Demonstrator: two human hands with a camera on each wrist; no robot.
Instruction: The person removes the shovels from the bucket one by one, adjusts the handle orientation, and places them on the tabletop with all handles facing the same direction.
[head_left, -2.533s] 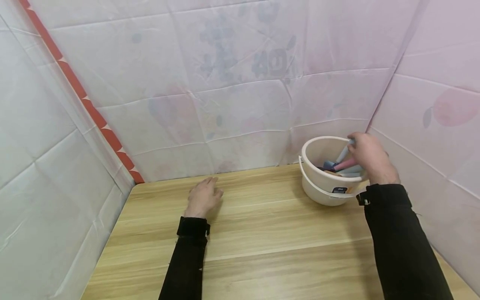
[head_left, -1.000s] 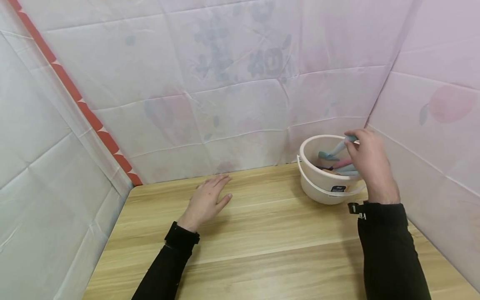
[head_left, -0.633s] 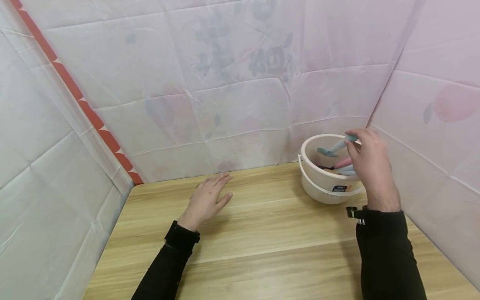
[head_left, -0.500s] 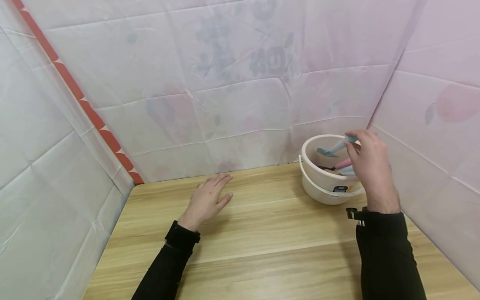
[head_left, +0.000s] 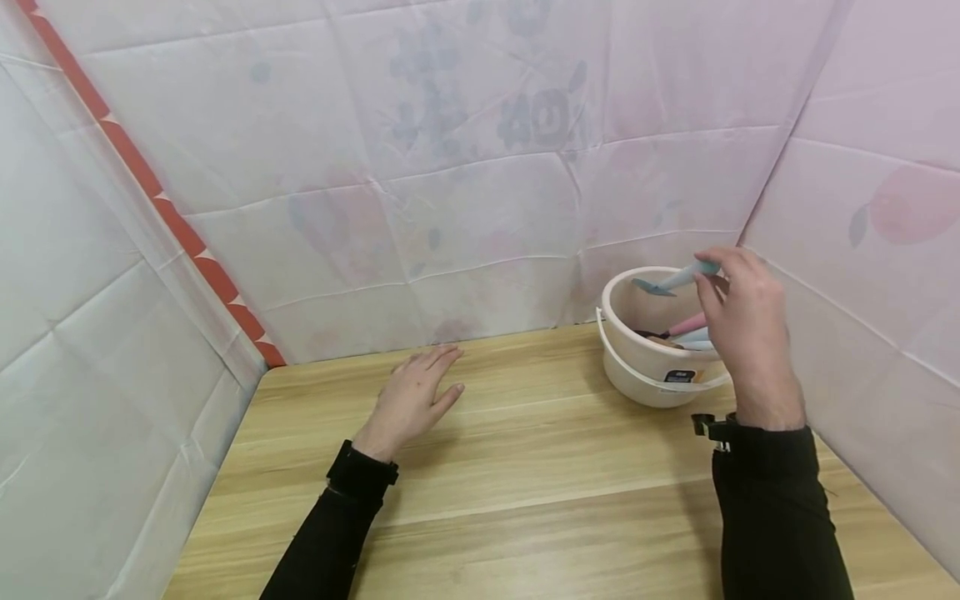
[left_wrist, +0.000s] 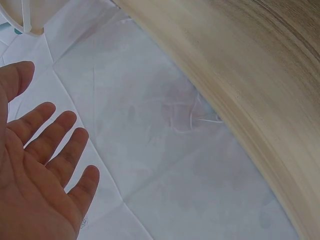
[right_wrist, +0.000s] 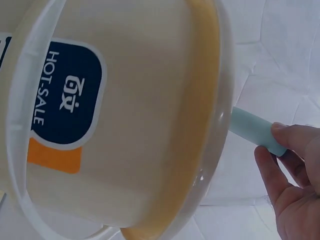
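left hand (head_left: pixel 415 396) lies flat and open on the desk (head_left: pixel 525 483) holding nothing, while further back the right hand (head_left: pixel 742 325) pinches a light blue spatula (head_left: pixel 675 279) by its handle, held just above the white bucket (head_left: pixel 645 367) in the far right corner.

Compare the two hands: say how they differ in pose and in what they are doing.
The left hand lies flat on the wooden table with fingers straight, holding nothing; the right hand is raised over the white bucket, fingers curled.
The right hand pinches a light blue tool by its handle above the bucket's rim; the left hand is well apart from the bucket.
Both come out of black sleeves.
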